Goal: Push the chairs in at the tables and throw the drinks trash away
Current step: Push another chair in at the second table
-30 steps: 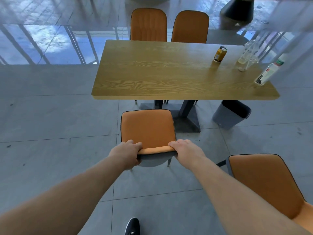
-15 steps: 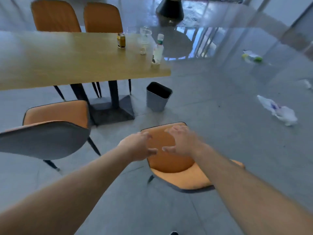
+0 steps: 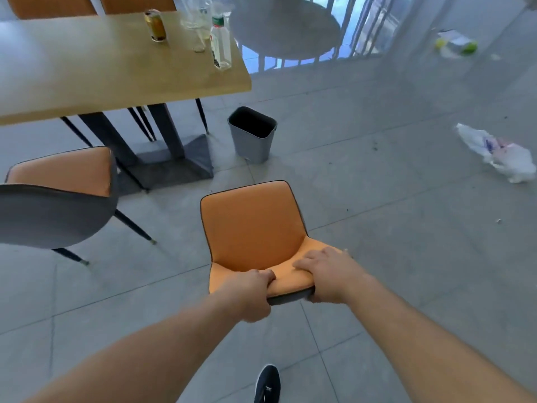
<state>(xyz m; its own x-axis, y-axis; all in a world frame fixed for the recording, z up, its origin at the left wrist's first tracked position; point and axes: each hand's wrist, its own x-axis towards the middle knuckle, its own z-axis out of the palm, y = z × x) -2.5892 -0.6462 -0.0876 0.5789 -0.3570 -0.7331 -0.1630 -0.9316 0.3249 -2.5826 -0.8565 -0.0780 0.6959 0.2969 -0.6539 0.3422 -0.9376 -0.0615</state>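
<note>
An orange chair [image 3: 252,228] stands on the floor, away from the wooden table [image 3: 96,71]. My left hand [image 3: 250,295] and my right hand [image 3: 328,274] both grip the top edge of its backrest. A second orange chair [image 3: 58,196] with a grey back sits at the left, partly under the table. On the table's right end stand a yellow can [image 3: 156,25], a clear plastic cup [image 3: 198,27] and a clear bottle [image 3: 220,43] with a green cap. A grey bin [image 3: 252,135] stands open on the floor beside the table.
Two more orange chairs [image 3: 87,2] line the table's far side. A crumpled white plastic bag [image 3: 499,152] lies on the floor at the right, other litter [image 3: 456,45] further back. A round grey table [image 3: 284,27] stands behind. My shoe [image 3: 267,385] shows at the bottom.
My hands let go of the left chair, crossed to the right chair and closed on its backrest. My view turned right and stepped closer.
</note>
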